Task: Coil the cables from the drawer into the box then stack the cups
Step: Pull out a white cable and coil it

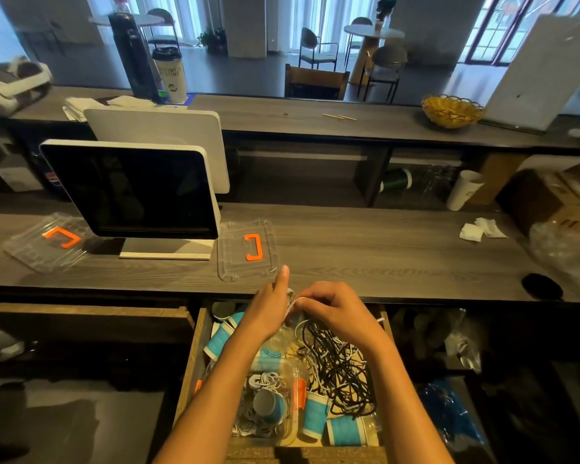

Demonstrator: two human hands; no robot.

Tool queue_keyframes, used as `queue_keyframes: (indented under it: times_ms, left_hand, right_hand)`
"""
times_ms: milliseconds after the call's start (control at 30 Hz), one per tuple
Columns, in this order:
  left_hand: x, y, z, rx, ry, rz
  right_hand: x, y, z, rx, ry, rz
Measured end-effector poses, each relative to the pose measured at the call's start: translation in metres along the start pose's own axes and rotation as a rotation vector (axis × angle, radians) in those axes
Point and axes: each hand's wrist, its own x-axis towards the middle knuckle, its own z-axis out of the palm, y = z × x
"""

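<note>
A long grey worktop [382, 249] carries a dark monitor [131, 192] and two clear lids [246, 249] with orange handles. Below its front edge an open wooden drawer [195, 349] holds a tangle of black and white cables [339, 366], a clear box [265, 406] with coiled white cables inside, and several blue paper cups [313, 413] lying loose. Above the drawer both hands meet: the left hand [272, 306] and the right hand [335, 309] each pinch a white cable [295, 304], fingers curled round it.
</note>
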Motion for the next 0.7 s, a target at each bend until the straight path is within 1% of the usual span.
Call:
queue_keyframes:
  times_ms: [100,200,267,367,433,500,567,633,700]
  left_hand:
    - [-0.001,-0.005,0.002,-0.083,-0.252,-0.079]
    - [0.000,-0.010,0.000,-0.163,-0.431,-0.084]
    - [-0.001,-0.009,-0.003,-0.200,-0.575,-0.074]
    - [0.001,-0.012,-0.009,-0.289,-0.790,0.022]
    - [0.002,-0.017,-0.013,-0.384,-0.845,0.062]
    - [0.004,-0.021,-0.015,-0.478,-0.795,0.045]
    - [0.007,-0.023,-0.014,-0.571,-0.683,-0.010]
    - [0.011,-0.022,-0.013,-0.630,-0.497,-0.081]
    - [0.013,-0.020,-0.014,-0.583,-0.244,-0.106]
  right_hand:
    - [-0.001,0.002,0.003,0.040,0.094,0.035]
    - [0.000,0.010,0.005,0.052,0.249,0.096]
    - [0.001,0.014,0.004,0.065,0.316,0.132]
    - [0.001,0.014,0.001,0.120,0.300,0.170]
    - [0.001,0.012,-0.003,0.161,0.283,0.187]
    - [0.002,0.012,-0.005,0.153,0.295,0.205]
    - [0.002,0.015,-0.007,0.088,0.321,0.223]
    - [0.001,0.020,-0.007,0.001,0.348,0.254]
    - [0.001,0.027,-0.008,-0.087,0.384,0.304]
